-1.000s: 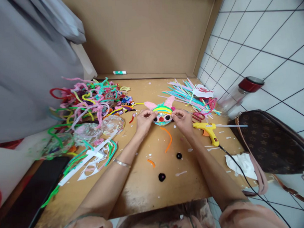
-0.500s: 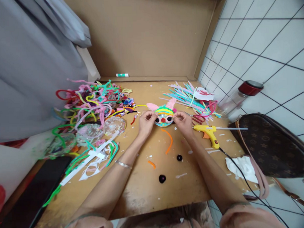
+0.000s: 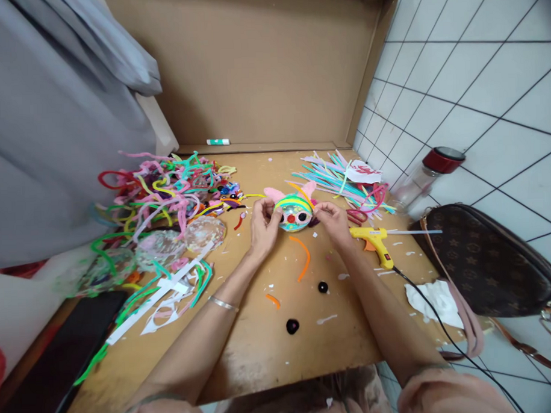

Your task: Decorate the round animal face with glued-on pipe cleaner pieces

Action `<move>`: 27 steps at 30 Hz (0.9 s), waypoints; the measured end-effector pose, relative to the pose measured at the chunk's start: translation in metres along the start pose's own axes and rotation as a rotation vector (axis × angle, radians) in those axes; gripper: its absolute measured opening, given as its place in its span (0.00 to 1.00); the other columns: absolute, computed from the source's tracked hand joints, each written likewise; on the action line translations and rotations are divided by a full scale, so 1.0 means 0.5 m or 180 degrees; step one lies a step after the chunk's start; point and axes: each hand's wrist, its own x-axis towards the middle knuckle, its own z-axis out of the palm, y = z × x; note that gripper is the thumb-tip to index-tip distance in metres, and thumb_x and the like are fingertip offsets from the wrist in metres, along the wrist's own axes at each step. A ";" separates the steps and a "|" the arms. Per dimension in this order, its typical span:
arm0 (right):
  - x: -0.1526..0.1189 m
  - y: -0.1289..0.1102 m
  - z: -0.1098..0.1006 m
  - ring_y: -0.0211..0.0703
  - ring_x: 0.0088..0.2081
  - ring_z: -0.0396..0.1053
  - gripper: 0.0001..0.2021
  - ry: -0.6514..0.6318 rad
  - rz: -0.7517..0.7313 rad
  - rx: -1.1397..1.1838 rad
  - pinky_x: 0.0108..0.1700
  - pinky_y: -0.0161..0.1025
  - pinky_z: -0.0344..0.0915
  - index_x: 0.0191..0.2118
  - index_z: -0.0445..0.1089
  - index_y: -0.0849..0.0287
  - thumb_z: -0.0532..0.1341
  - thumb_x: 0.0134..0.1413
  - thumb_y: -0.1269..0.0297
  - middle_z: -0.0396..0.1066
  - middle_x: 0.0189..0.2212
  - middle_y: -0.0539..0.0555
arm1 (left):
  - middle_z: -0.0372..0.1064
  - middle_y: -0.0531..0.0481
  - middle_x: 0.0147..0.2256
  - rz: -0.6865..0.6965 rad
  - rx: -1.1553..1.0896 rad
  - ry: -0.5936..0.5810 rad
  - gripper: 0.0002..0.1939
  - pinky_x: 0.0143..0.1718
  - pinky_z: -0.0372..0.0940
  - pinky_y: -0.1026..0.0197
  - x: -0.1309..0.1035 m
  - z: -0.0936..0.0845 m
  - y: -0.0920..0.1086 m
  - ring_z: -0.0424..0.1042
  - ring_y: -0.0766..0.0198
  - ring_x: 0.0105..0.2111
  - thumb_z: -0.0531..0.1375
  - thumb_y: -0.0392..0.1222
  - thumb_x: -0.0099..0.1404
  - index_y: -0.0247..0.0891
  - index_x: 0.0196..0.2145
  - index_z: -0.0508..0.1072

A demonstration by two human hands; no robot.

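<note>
Though cluttered, brown tabletop [image 3: 262, 345] beneath pink-eared figure [image 3: 293, 218], beside white tiled wall [image 3: 470, 79].

Brown upright panel [image 3: 252, 69] behind wooden tabletop [image 3: 257, 351], its front edge scuffed dark. Grey curtain [image 3: 51, 124] at left, hanging in folds. White tiles [image 3: 492, 90] with dark joints fill right side. Light soft, fairly even.
</note>
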 end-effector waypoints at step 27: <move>-0.196 -0.070 -0.067 0.52 0.52 0.66 0.07 0.0322 -0.1832 -0.2928 0.53 0.48 0.58 0.40 0.70 0.57 0.55 0.63 0.65 0.72 0.49 0.62 | 0.76 0.49 0.28 0.2275 0.1886 -0.0638 0.09 0.46 0.56 0.53 -0.126 0.002 0.100 0.71 0.60 0.33 0.57 0.40 0.68 0.39 0.31 0.75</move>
